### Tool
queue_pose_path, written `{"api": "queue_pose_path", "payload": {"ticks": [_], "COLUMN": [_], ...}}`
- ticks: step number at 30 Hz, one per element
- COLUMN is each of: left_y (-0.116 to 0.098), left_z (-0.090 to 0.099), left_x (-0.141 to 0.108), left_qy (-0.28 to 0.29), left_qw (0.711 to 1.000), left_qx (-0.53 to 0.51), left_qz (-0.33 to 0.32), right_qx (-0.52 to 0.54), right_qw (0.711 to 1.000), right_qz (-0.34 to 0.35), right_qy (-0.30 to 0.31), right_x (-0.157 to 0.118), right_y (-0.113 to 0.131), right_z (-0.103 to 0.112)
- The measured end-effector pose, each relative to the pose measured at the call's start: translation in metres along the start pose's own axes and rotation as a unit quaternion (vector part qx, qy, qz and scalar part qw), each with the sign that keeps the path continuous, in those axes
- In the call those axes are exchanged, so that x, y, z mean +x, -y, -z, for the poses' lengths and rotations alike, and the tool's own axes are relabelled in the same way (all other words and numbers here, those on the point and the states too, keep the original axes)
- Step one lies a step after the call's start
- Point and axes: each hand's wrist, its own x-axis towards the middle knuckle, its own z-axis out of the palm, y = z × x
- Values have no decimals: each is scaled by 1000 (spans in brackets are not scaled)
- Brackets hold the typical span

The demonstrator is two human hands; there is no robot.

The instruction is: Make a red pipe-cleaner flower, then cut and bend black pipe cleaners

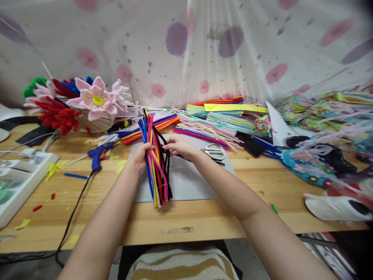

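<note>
A bundle of coloured fuzzy stems [159,175], in blue, pink, yellow, red and black, stands slightly tilted over the grey cutting mat [192,181]. My left hand [142,154] is wrapped round its left side at mid height. On the right side, the fingers of my right hand [176,147] pinch at the black stems, which bow away from the rest. White-handled scissors [215,151] lie on the mat, just right of my right hand and partly behind it.
Left of the mat lies a blue glue gun [99,155] with its black cord; further left is a white power strip [29,186]. Fuzzy flowers [96,99] stand at the back left. Piles of stems [210,128] line the back. A white shoe [335,208] sits at right.
</note>
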Motion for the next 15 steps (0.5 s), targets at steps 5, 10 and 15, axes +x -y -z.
{"api": "queue_pose_path", "payload": {"ticks": [5, 10, 15], "left_y": [1, 1, 0], "left_z": [-3, -4, -8], "left_x": [2, 2, 2], "left_qy": [23, 14, -17], "left_qw": [1000, 999, 996], "left_qx": [5, 38, 51], "left_qz": [-15, -37, -71], "right_qx": [-32, -43, -49], "right_qw": [999, 998, 997], "right_qz": [16, -17, -24], "right_qy": [-20, -34, -46], "right_x": [3, 5, 9], "right_y": [-4, -3, -4], "right_z": [-7, -9, -8]}}
